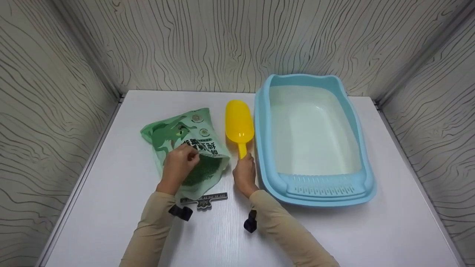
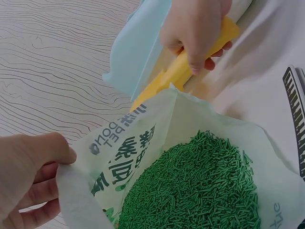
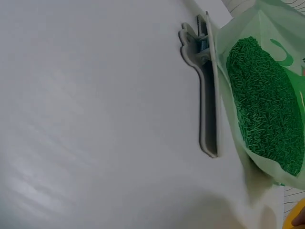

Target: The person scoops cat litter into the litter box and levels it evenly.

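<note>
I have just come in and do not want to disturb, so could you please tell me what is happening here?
A person's left hand pinches the edge of an open bag with green pellets in it. The right hand grips the handle of a yellow scoop, which is between the bag and a light blue tray. No pellets show in the tray. A clip lies on the table by the bag's opening.

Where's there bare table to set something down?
The table is bare left of the green bag and at the front right, before the blue tray. It's crowded between bag and tray, where the right hand holds the yellow scoop.
</note>
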Demonstrator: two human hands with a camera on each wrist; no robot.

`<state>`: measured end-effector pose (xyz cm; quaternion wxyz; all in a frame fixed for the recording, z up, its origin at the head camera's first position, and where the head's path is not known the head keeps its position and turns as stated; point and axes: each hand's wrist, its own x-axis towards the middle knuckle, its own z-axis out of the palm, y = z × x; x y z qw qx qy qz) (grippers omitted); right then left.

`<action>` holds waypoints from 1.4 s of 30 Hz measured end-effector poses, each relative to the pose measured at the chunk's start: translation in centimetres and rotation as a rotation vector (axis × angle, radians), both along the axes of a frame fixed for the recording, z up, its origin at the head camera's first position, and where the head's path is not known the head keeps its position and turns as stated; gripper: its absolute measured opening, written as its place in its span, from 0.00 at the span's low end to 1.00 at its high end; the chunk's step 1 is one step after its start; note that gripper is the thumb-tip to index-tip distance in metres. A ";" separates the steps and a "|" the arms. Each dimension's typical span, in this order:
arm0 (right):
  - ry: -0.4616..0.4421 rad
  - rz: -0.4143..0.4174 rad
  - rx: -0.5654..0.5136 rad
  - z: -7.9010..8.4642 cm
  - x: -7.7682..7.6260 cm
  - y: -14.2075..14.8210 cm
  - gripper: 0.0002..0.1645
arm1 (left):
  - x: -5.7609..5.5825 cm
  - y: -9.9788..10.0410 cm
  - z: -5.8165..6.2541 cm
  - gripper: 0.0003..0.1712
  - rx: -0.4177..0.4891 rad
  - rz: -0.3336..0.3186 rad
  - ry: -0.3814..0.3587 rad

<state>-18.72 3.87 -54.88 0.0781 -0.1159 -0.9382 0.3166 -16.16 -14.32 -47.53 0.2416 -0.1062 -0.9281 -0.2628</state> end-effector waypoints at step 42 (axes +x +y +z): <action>-0.005 0.448 0.069 11.0 0.1 6.3 0.10 | -0.3 -0.2 0.1 0.02 0.003 -0.019 -0.013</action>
